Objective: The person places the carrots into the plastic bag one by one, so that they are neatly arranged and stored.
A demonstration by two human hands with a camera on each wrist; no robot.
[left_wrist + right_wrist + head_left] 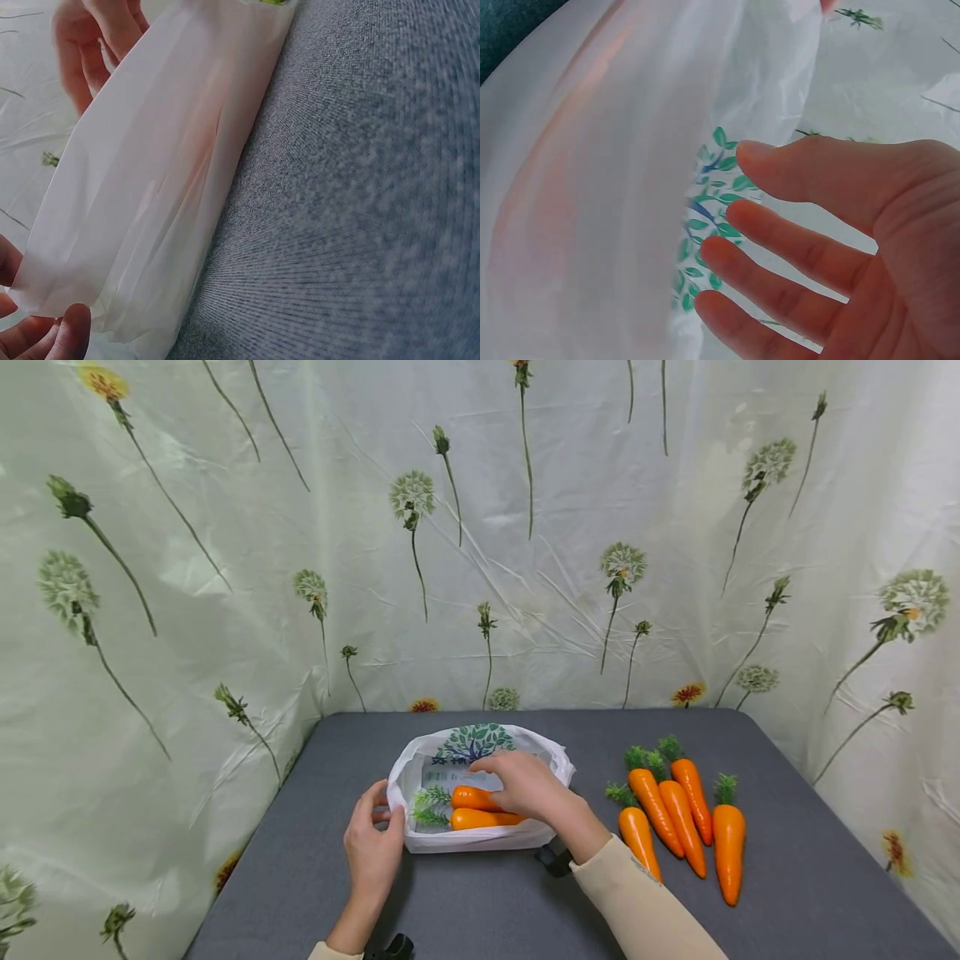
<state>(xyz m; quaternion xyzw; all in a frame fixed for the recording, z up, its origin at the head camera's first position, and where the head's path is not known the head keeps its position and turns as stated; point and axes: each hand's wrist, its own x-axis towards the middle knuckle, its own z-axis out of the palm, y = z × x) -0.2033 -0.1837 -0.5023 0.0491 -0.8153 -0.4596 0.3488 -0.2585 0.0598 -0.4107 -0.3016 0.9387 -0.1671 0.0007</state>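
Near the counter's middle, the thin, limp plastic bag (480, 839), best taken by its rim, is pinched by the left hand (372, 847), while the right hand (528, 785), fingers relaxed, is rested over two toy carrots (480, 808) inside.

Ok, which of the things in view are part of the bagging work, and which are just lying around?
In the job:
- white plastic bag, left hand pinching its rim
- two carrots already inside it
- right hand over the bag's opening, fingers relaxed
- five carrots waiting on the mat to the right

Just lying about:
- grey mat
- dandelion-print curtain behind
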